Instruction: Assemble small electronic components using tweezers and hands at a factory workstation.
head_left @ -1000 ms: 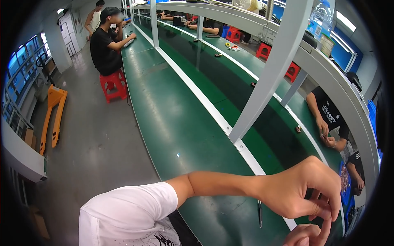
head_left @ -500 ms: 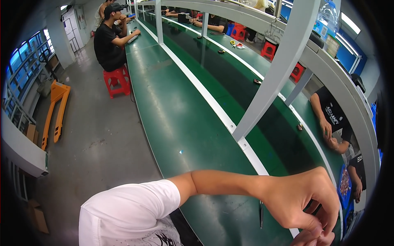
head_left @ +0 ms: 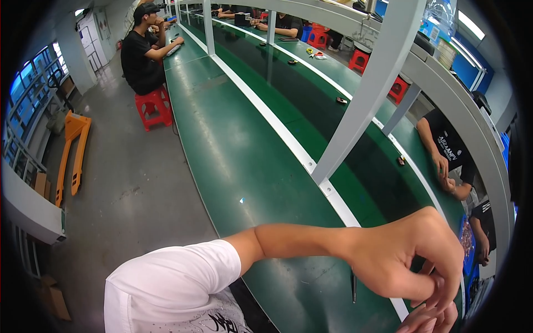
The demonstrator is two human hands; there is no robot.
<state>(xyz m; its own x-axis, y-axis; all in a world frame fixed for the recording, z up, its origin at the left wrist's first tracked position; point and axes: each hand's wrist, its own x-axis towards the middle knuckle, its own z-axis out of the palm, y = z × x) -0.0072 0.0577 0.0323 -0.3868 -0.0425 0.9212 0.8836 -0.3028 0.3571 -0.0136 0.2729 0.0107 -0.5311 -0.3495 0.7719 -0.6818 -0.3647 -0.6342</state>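
My left hand [head_left: 405, 258] reaches across from the lower left and bends down at the wrist over the right part of the green bench. Thumb and fingers are pinched together; whatever they may hold is hidden. Just beneath them, at the lower edge, is my right hand [head_left: 432, 321], only partly in view, with curled fingers close to the left fingertips. Anything in it is too small or covered. A thin dark tool [head_left: 354, 286], possibly tweezers or a pen, lies on the bench beside my left wrist.
A dark green conveyor belt [head_left: 311, 94] carries several small pieces past a white post [head_left: 366, 102]. Across it sits a person [head_left: 444, 144] near a blue tray [head_left: 467, 244] of small parts. Another person [head_left: 145, 53] sits on a red stool [head_left: 154, 108]; an orange pallet truck [head_left: 75, 150] stands left.
The view has shifted slightly. My left hand has risen a little, and its fingertips have moved up relative to my right hand. Both hands stay close together.
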